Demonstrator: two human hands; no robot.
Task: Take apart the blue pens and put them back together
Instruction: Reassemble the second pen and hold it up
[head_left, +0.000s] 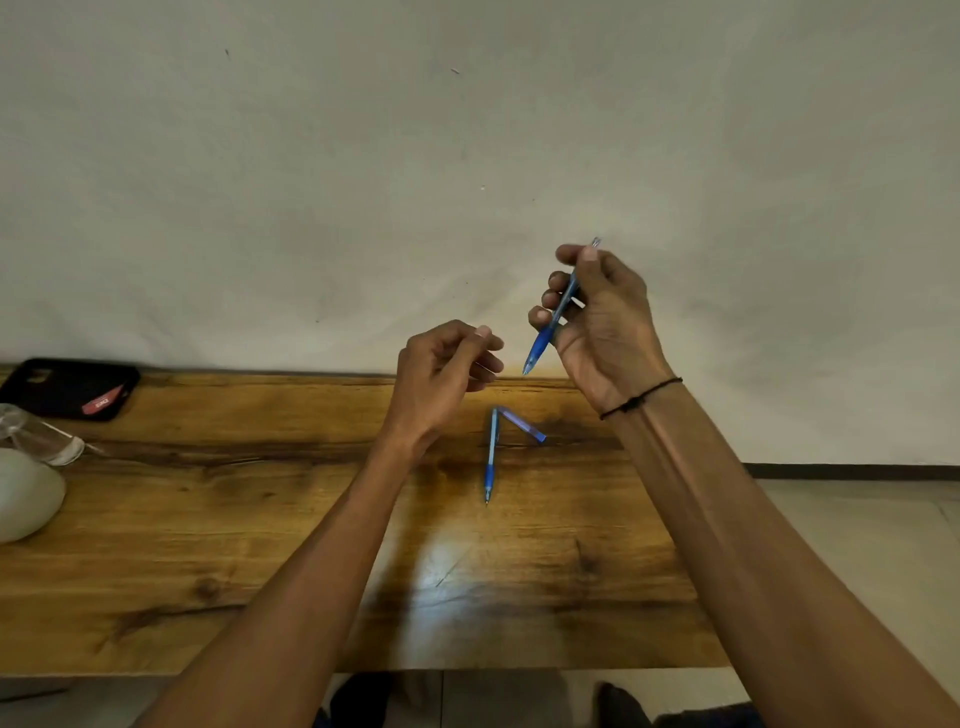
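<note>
My right hand (602, 322) is raised above the wooden table (260, 519) and grips a blue pen (543, 340), tip pointing down and left, clicker end sticking up past my fingers. My left hand (441, 374) hovers just left of the pen's tip with fingers curled and thumb against the fingertips; nothing shows between them. A second blue pen (490, 460) lies on the table below, tip toward me. A separate blue piece (522, 423) lies slanted beside its far end, touching it.
A black phone case with a red card (70, 387) lies at the table's far left. A clear glass (39, 436) lies on its side there, next to a pale rounded object (26, 493). A plain wall stands behind the table; the floor shows at right.
</note>
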